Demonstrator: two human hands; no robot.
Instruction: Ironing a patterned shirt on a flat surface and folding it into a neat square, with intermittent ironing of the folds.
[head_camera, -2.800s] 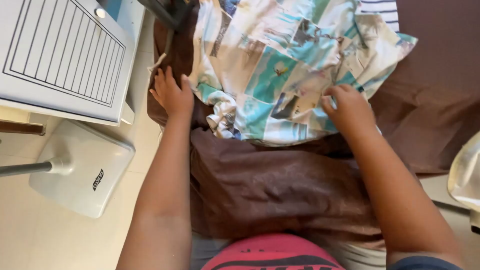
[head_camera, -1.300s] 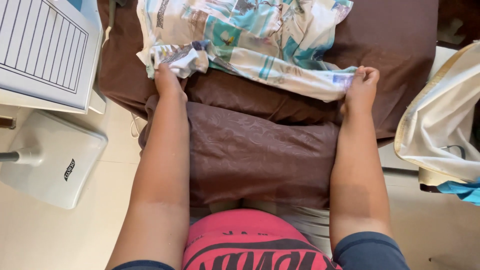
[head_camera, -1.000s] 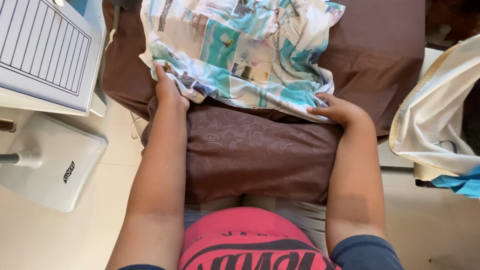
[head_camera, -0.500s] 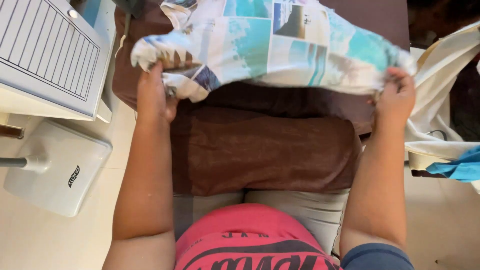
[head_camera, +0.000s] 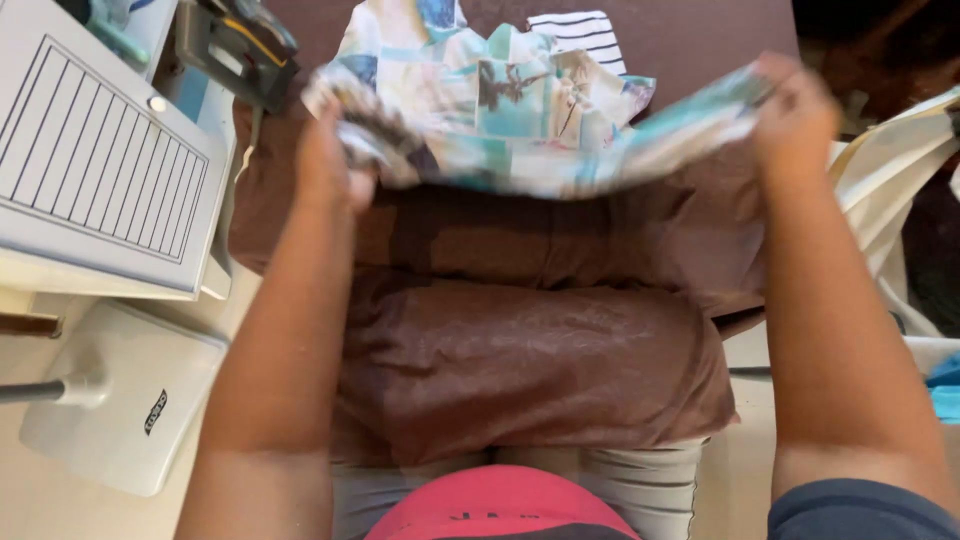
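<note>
My left hand (head_camera: 325, 160) and right hand (head_camera: 795, 115) each pinch an edge of the patterned shirt (head_camera: 500, 110), fingers clamped on the cloth, holding it stretched above the brown cushion (head_camera: 530, 360). It's spread wide but not laid flat or folded yet, I'd say.

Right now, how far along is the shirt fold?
Done: nothing looks finished; no folded edge shows. In hand: left hand and right hand each grip an end of the patterned shirt, held stretched and lifted over the brown cloth. Left: the shirt is not yet laid flat or folded; a striped garment lies behind it.
</note>
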